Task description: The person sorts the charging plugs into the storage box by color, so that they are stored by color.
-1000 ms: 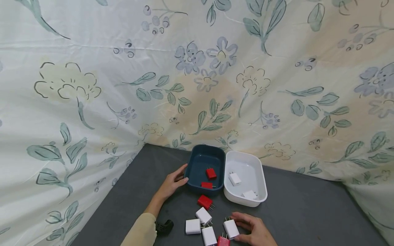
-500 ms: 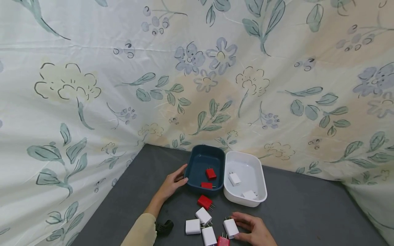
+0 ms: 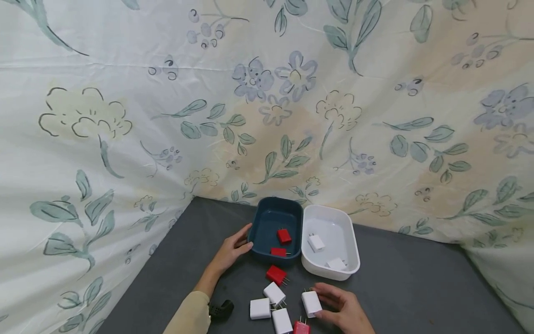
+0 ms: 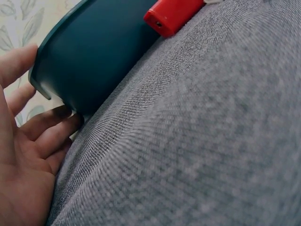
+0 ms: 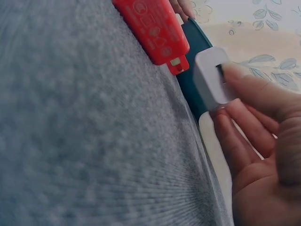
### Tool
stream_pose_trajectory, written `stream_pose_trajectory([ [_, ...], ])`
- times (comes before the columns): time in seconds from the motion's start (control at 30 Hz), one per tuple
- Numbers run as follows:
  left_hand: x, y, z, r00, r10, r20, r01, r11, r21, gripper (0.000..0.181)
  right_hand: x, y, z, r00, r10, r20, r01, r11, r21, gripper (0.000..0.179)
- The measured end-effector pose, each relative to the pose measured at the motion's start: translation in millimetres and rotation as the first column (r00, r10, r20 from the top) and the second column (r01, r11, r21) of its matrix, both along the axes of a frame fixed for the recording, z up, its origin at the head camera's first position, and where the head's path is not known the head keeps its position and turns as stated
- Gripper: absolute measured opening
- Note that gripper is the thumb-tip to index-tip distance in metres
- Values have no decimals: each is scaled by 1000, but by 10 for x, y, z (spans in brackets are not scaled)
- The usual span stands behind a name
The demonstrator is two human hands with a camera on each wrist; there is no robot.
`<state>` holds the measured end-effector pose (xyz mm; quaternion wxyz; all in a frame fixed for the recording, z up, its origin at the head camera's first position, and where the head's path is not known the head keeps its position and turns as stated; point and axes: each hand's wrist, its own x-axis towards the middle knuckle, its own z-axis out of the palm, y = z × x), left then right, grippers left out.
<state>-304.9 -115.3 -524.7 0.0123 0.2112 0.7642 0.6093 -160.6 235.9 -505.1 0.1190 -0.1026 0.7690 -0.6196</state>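
Note:
My right hand (image 3: pixel 344 306) pinches a white charger plug (image 3: pixel 311 304) between thumb and fingers. In the right wrist view this charger (image 5: pixel 214 77) shows apart from the grey cloth. My left hand (image 3: pixel 228 253) rests with loosely bent fingers against the left side of a dark blue bin (image 3: pixel 255 248); the left wrist view shows fingertips at its rim and base. Two red charger plugs (image 3: pixel 284 236) lie in the blue bin. A white bin (image 3: pixel 354 260) beside it holds two white charger plugs (image 3: pixel 316 242).
Between the hands lie several loose chargers: white ones (image 3: pixel 260 309) and red ones (image 3: pixel 276 274), one red (image 3: pixel 301 327) cut by the bottom edge. A black curved object (image 3: pixel 222 310) sits by the left sleeve (image 3: pixel 189 313). Floral fabric (image 3: pixel 292 116) rises behind the grey surface (image 3: pixel 400 278).
My right hand has shifted the pinched white charger slightly upward in the head view, away from the red charger below it. My left hand stays at the blue bin. The head view has turned slightly.

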Motion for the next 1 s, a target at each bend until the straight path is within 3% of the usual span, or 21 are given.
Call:
stream_pose_trajectory([
  [0.23, 28, -5, 34, 999, -34, 3, 34, 999, -7, 60, 58, -110, 130, 989, -141, -38, 141, 990, -5, 71],
  [0.53, 21, -17, 31, 1000, -15, 3, 15, 1000, 0, 60, 17, -216, 157, 943, -311, -121, 313, 950, -8, 60],
  [0.73, 13, -10, 24, 1000, -2, 7, 2, 1000, 1, 60, -11, -264, 196, 910, -378, -170, 374, 926, -53, 58],
  [1.0, 34, -11, 72, 1000, -30, -1, 30, 1000, -4, 60, -88, -305, 285, 892, -433, -130, 434, 901, -25, 62],
])
